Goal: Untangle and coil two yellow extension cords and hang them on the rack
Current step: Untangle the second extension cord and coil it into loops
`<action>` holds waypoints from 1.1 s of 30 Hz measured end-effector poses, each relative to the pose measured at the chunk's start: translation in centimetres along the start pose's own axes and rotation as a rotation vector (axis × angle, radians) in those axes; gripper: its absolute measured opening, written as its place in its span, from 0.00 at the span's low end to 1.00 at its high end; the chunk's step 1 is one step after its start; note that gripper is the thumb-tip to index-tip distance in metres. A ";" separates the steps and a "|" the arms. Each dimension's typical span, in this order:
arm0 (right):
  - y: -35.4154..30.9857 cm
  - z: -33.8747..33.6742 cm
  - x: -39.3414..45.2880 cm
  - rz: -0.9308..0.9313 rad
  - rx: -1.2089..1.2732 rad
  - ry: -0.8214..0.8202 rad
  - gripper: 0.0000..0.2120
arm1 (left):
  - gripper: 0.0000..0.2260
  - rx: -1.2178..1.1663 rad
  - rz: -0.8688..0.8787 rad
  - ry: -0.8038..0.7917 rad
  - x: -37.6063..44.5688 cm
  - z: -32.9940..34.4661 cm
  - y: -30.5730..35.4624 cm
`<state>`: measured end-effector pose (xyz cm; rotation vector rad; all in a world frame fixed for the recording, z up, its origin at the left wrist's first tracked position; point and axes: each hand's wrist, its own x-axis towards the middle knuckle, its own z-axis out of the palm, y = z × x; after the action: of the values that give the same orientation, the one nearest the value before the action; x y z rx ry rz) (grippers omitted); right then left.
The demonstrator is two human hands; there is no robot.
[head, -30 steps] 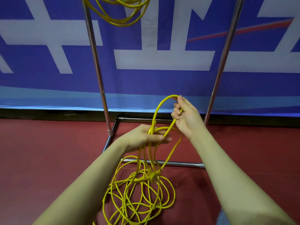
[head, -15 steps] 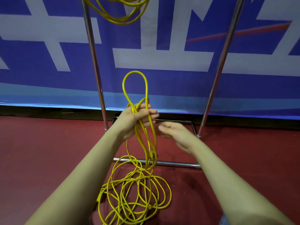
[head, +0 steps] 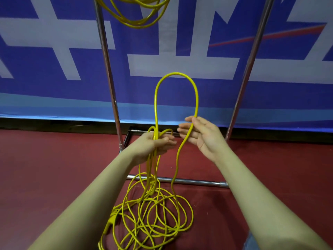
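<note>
behind everything, blue banner [head: 54, 91] with white shapes, hung down to dark red floor [head: 45, 177]. in front of it, chrome rack [head: 108, 73]: two uprights rising out of view, base bars on the floor. at top edge, coiled yellow cord [head: 137, 18] hanging between the uprights, its upper part cut off by the frame. lower, second yellow cord [head: 177, 174] in a loose tangled heap on the floor just in front of the rack's near base bar, yellow plug [head: 112, 220] at the heap's left side. from the heap, several strands up into left hand [head: 156, 144], fingers curled round the gathered bunch. above that grip, one tall loop arching over to right hand [head: 201, 136], palm up, fingers nearly straight, strand lying across them, not gripped, then dropping back to the heap.
</note>
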<state>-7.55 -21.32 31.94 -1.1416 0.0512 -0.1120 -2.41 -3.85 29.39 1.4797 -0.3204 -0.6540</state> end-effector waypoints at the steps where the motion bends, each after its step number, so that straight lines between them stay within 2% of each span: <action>1: -0.4 0.0 0.1 -0.016 0.071 0.017 0.10 | 0.08 0.021 -0.021 -0.027 -0.1 0.2 -0.3; 5: -1.0 -0.1 0.5 -0.056 0.297 0.051 0.10 | 0.09 -0.006 -0.066 -0.118 -0.3 1.3 -1.0; 11: -0.8 -0.4 1.2 -0.060 0.410 0.076 0.10 | 0.08 -0.044 -0.048 -0.075 0.2 2.9 -1.4; 15: -0.7 -1.4 1.4 -0.070 0.247 0.119 0.10 | 0.07 -0.043 0.012 -0.068 0.4 3.4 -0.9; 19: 0.3 -2.7 0.9 0.049 -0.051 0.127 0.08 | 0.06 -0.186 0.084 0.010 0.6 3.0 0.5; 23: 1.8 -2.5 0.1 0.186 -0.376 -0.050 0.08 | 0.07 -0.385 0.150 0.125 1.1 2.2 2.0; 26: 2.7 -1.5 -0.4 0.242 -0.526 -0.228 0.05 | 0.06 -0.412 0.204 0.201 1.2 1.3 2.9; 28: 3.3 -0.8 -0.4 0.219 -0.536 -0.273 0.02 | 0.05 -0.426 0.217 0.229 1.1 0.8 3.1; 31: 3.3 -0.1 -0.2 0.181 -0.363 -0.213 0.05 | 0.05 -0.420 0.198 0.225 1.0 0.3 2.8; 33: 2.8 -0.3 -0.1 0.166 -0.251 -0.166 0.04 | 0.06 -0.384 0.153 0.206 1.0 0.1 2.3</action>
<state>-7.46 -20.44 29.30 -1.3884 0.0123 0.1413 -1.15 -4.60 31.46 1.1297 -0.1362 -0.4082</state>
